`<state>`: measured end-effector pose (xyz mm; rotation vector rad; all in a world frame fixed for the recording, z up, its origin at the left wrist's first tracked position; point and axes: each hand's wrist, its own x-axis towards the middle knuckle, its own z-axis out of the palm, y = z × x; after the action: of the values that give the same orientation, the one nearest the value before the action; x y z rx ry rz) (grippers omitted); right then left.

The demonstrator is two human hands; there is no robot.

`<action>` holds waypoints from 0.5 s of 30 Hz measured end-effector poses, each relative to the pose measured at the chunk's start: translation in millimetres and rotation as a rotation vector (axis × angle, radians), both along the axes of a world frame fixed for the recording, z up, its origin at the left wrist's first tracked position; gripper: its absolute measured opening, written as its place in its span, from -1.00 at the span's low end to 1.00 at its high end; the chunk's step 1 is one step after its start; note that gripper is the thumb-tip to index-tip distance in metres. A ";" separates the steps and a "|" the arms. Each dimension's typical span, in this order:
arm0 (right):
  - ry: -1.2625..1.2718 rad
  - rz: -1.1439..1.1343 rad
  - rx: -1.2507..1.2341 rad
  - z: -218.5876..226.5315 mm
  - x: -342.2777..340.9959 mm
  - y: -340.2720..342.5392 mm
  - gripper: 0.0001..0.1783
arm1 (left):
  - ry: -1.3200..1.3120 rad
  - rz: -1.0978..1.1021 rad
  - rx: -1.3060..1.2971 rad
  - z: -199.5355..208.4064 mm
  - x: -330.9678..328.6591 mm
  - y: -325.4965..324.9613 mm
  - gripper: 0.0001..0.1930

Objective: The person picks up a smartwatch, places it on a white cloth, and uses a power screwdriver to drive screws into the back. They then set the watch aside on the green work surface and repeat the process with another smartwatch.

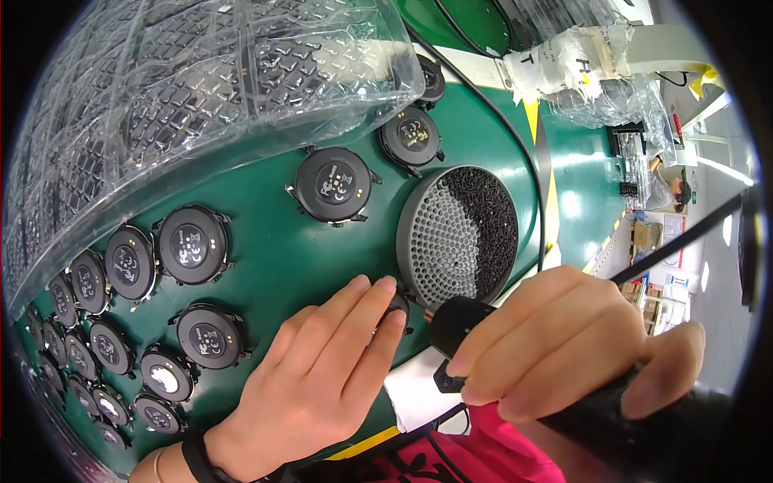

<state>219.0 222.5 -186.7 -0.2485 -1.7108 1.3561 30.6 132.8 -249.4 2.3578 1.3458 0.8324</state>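
Note:
My right hand (564, 346) is wrapped round a black electric screwdriver (459, 322). Its metal bit points left, at the edge of a black round smartwatch case (398, 304). My left hand (322, 354) lies over that case, its fingers and thumb gripping it against the green mat and hiding most of it. Just beyond, a round grey screw dish (443, 233) has a dimpled plate, with many small black screws heaped on its right side. Several more watch cases (193, 244) lie back side up to the left, and others (333, 184) lie beyond my left hand.
Clear plastic blister trays (241, 72) are stacked at the upper left, overhanging some cases. A black cable (515, 133) runs along the right of the dish. A wrapped post (572, 64) stands at the far edge. Another person (680, 189) is in the distance at right.

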 end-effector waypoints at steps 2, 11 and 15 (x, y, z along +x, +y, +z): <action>0.019 -0.011 0.017 -5.3 -2.5 2.1 -0.64 | -0.023 0.004 0.003 -1.1 0.9 -0.5 -0.71; 0.098 -0.056 0.131 -6.2 -8.5 4.9 -0.29 | -0.103 -0.004 -0.083 5.0 1.8 -1.1 -0.58; 0.312 -0.283 -0.014 -7.2 -9.8 4.0 -0.26 | -0.085 0.066 -0.027 -0.8 1.5 -1.1 -0.64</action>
<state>209.2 226.5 -193.9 -0.2611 -1.3513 1.1325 32.0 131.7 -250.2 2.2425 1.3983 0.9167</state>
